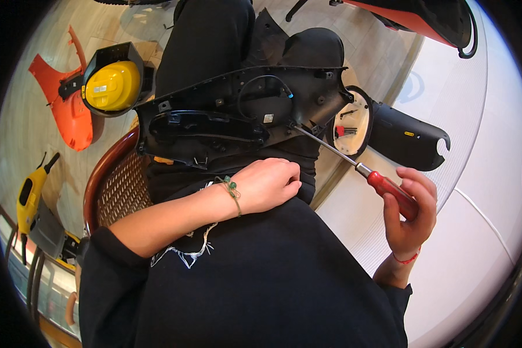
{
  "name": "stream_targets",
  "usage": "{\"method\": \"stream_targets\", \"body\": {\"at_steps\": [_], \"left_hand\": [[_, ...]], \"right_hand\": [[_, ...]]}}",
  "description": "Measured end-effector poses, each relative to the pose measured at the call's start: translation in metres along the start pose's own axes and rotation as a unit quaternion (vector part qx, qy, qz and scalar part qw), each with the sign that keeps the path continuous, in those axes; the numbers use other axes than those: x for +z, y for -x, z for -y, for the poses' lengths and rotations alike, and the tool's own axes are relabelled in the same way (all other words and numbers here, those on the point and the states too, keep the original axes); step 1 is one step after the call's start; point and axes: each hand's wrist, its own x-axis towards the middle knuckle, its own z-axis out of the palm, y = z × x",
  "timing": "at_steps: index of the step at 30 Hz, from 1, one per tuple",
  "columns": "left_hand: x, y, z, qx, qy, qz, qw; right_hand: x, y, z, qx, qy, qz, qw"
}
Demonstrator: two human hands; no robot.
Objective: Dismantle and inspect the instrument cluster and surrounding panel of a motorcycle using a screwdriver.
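Note:
Across my lap lies a black moulded plastic panel (209,98), inner side up, with clips, posts and a thin cable with a blue end. My right hand (414,214) is closed around the red handle of a screwdriver (392,192). The long metal shaft slants up and left, and its tip meets the panel near a screw post. My left hand (267,184) rests on my lap just below the panel's near edge. Its fingers are curled under, so whatever they might hold is hidden.
On the right, a black cover (403,130) lies on the white surface, beside a cream-lined dish (359,124) of small parts. An orange panel (75,122) and a yellow-and-black part (113,86) lie at the left, above a yellow-and-grey part (32,197). A wicker chair (119,185) is beneath me.

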Motion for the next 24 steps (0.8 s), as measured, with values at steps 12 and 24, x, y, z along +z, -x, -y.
{"method": "stream_targets", "body": {"at_steps": [12, 24], "left_hand": [[-0.031, -0.022, -0.015, 0.063, -0.346, -0.127, 0.928], [-0.029, -0.060, 0.002, 0.095, -0.389, -0.097, 0.911]], "right_hand": [[0.002, -0.002, 0.001, -0.027, -0.003, -0.005, 1.000], [-0.004, 0.001, 0.005, 0.174, -0.014, 0.005, 0.985]]}}
